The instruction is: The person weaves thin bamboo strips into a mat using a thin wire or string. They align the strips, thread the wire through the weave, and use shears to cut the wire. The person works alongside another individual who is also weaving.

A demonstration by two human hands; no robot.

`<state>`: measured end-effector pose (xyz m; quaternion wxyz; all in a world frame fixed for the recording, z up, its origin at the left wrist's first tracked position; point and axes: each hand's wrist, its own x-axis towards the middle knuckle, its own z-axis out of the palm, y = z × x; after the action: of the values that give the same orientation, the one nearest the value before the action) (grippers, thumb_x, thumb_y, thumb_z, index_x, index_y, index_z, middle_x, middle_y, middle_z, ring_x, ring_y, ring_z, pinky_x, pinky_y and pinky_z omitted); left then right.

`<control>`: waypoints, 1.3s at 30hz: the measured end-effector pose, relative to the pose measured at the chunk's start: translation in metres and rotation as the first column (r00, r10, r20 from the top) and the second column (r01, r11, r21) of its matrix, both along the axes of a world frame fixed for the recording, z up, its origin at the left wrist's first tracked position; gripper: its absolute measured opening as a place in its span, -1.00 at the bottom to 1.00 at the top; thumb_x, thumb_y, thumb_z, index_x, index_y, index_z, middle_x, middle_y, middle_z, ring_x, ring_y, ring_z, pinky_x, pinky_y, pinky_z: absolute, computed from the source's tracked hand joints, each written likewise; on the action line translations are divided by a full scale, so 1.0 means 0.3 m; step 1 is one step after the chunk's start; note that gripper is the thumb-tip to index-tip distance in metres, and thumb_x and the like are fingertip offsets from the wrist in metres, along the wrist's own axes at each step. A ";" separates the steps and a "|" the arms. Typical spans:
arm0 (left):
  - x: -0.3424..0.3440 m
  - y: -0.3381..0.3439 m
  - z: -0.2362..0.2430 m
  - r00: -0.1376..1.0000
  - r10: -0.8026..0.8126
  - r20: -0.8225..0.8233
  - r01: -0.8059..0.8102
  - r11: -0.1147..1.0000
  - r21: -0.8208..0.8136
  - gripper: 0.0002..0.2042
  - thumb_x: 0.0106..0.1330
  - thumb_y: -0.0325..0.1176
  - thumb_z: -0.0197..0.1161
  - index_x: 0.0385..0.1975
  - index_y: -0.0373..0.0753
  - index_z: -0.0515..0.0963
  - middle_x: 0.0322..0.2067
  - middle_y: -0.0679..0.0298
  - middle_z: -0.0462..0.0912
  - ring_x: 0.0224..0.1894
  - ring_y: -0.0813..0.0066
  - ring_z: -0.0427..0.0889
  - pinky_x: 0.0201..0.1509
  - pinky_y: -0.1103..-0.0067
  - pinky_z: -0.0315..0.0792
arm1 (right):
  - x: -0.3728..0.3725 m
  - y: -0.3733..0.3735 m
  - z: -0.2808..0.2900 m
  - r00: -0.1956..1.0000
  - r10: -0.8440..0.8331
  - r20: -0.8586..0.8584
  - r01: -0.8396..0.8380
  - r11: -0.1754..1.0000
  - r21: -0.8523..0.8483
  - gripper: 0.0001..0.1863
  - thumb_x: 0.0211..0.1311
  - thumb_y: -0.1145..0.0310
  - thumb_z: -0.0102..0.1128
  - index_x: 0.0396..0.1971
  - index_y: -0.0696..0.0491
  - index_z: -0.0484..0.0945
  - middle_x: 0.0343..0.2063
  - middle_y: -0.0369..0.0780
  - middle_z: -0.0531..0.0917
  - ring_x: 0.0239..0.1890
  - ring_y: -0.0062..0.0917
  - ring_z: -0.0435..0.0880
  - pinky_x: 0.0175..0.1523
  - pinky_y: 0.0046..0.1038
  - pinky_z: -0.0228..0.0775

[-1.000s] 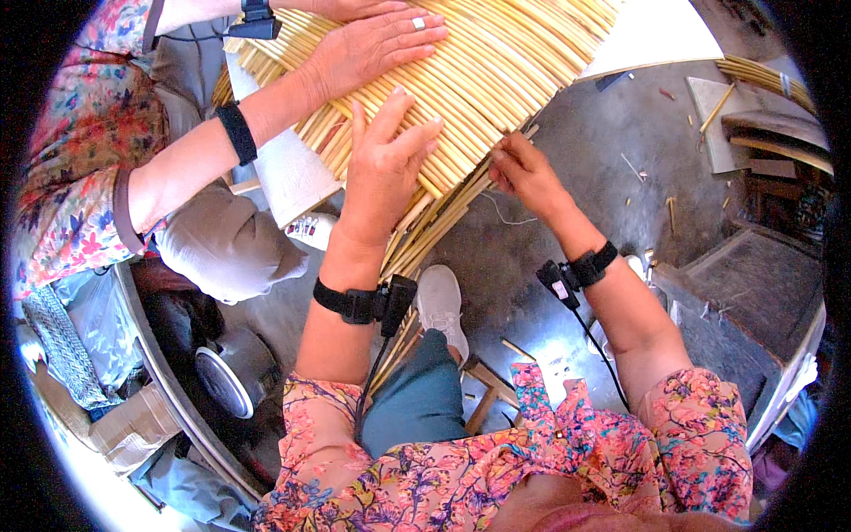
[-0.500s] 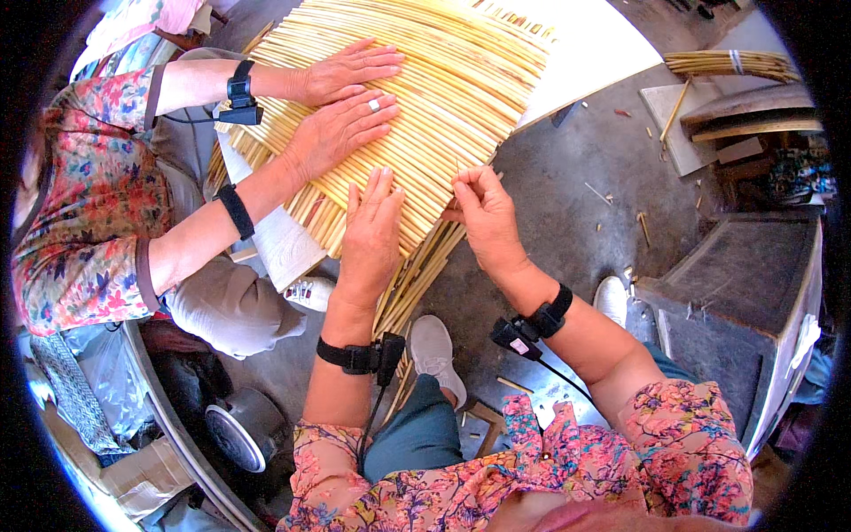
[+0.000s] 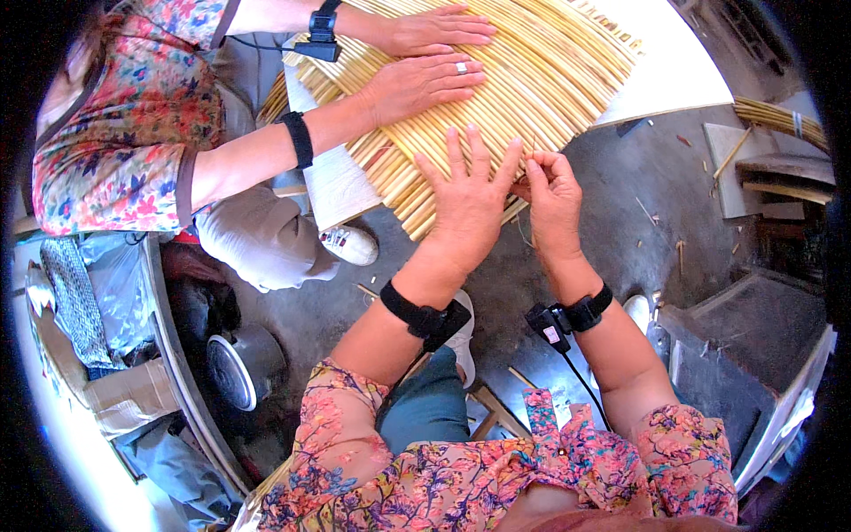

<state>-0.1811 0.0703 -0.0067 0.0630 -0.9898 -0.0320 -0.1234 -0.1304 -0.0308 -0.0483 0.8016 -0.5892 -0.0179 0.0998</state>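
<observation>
A mat of pale yellow stalks (image 3: 550,80), laid side by side, covers much of a white tabletop (image 3: 681,80). My left hand (image 3: 470,204) presses on its near edge, palm down with fingers spread. Just right of it, my right hand (image 3: 554,199) pinches a thin needle-like piece at the mat's near right corner. A fine loop of thread seems to hang below those fingers. On the mat's left part, a co-worker's two hands, the farther hand (image 3: 439,34) and the nearer hand (image 3: 425,87), lie flat. The mat's underside is hidden.
The co-worker in a floral top (image 3: 133,146) sits at left. A metal pot (image 3: 244,363) stands on the floor by a curved rim holding bags and a cardboard box (image 3: 133,397). At right are a dark box-like stand (image 3: 745,328) and a stalk bundle (image 3: 780,121). Stalk scraps litter the floor.
My left hand has moved right, close beside my right hand, and its fingers have spread. My right hand keeps its pinch at the mat's edge. The whole view has shifted.
</observation>
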 end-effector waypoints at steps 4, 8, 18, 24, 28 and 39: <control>0.001 -0.010 -0.011 1.000 -0.001 0.015 0.000 0.999 0.040 -0.56 0.27 -0.25 -0.09 0.19 0.11 0.22 0.14 -0.13 0.21 0.21 -0.20 0.15 0.00 -0.30 0.00 | 0.001 -0.011 0.010 0.999 0.038 -0.020 -0.038 0.999 0.022 -0.93 0.27 0.49 -0.04 -0.29 0.15 0.40 -0.39 -0.32 0.49 -0.41 -0.70 0.51 -0.28 -0.58 0.52; 0.009 -0.008 -0.038 0.998 -0.049 0.040 0.049 0.999 0.013 -0.54 0.23 -0.28 -0.05 0.18 0.06 0.25 0.13 -0.17 0.21 0.21 -0.28 0.13 -0.01 -0.36 -0.09 | 0.004 -0.030 0.038 0.995 0.053 -0.081 -0.048 0.997 0.062 -0.96 0.25 0.48 0.00 -0.36 0.12 0.42 -0.45 -0.35 0.51 -0.45 -0.73 0.49 -0.34 -0.63 0.45; 0.051 -0.006 0.025 0.960 -0.264 -0.089 0.239 0.945 -0.222 -0.37 0.04 -0.44 0.19 0.19 -0.28 0.18 0.23 -0.06 0.10 0.33 0.08 0.00 0.33 0.19 -0.07 | 0.083 -0.097 0.055 0.972 0.199 -0.121 -0.182 0.973 0.143 -0.95 0.23 0.43 0.05 -0.37 0.08 0.46 -0.41 -0.38 0.51 -0.38 -0.75 0.50 -0.29 -0.63 0.48; 0.056 -0.012 0.012 0.966 -0.254 -0.037 0.242 0.949 -0.201 -0.42 0.07 -0.51 0.10 0.19 -0.26 0.20 0.23 -0.02 0.13 0.31 0.08 0.05 0.33 0.26 -0.02 | 0.085 -0.103 0.035 0.977 0.204 -0.066 -0.194 0.972 0.130 -0.90 0.24 0.39 0.05 -0.39 0.10 0.44 -0.47 -0.39 0.49 -0.42 -0.74 0.47 -0.33 -0.63 0.42; 0.050 -0.005 0.011 0.969 -0.247 -0.022 0.242 0.960 -0.145 -0.42 0.10 -0.60 -0.05 0.22 -0.17 0.19 0.21 -0.03 0.17 0.30 0.09 0.09 0.31 0.26 0.02 | 0.090 -0.154 0.052 0.958 0.258 -0.129 -0.234 0.956 0.176 -0.89 0.26 0.36 0.03 -0.36 0.08 0.44 -0.52 -0.37 0.52 -0.45 -0.69 0.54 -0.36 -0.64 0.43; 0.059 -0.001 -0.004 0.967 -0.254 -0.027 0.251 0.965 -0.079 -0.44 0.13 -0.57 -0.04 0.22 -0.13 0.21 0.21 0.00 0.18 0.29 0.11 0.12 0.30 0.24 0.05 | 0.165 -0.176 -0.079 0.899 0.434 -0.064 -0.432 0.852 -0.297 -0.85 0.28 0.28 0.00 -0.31 0.05 0.42 -0.63 -0.29 0.50 -0.61 -0.60 0.52 -0.54 -0.55 0.38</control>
<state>-0.1633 0.0699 -0.0078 0.0103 -0.9896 0.0910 -0.1111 -0.0809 -0.0835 -0.0720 0.6585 -0.6862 -0.1366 0.2773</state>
